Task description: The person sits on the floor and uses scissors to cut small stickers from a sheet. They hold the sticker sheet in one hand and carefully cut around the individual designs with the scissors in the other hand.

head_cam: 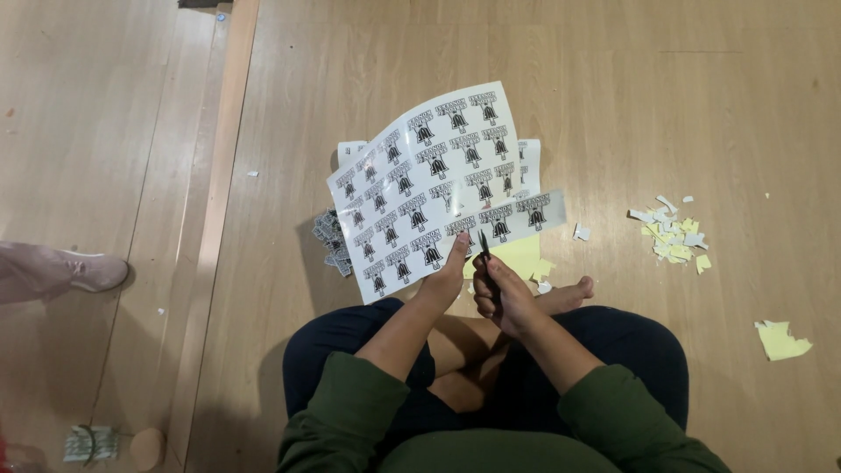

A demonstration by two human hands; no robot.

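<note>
Both hands: left (pixel 445 278) grips sticker sheet (pixel 429 180), right (pixel 506 293) works scissors (pixel 484 243).

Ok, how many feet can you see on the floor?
2: a bare foot right of the scissors, and another person's pink-socked foot at the left edge. More may be hidden.

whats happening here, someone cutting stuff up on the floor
A person sits cross-legged on the wooden floor. The left hand holds up a sheet of black-and-white stickers, and the right hand works scissors into its lower edge. White and yellow paper scraps lie to the right.
</note>
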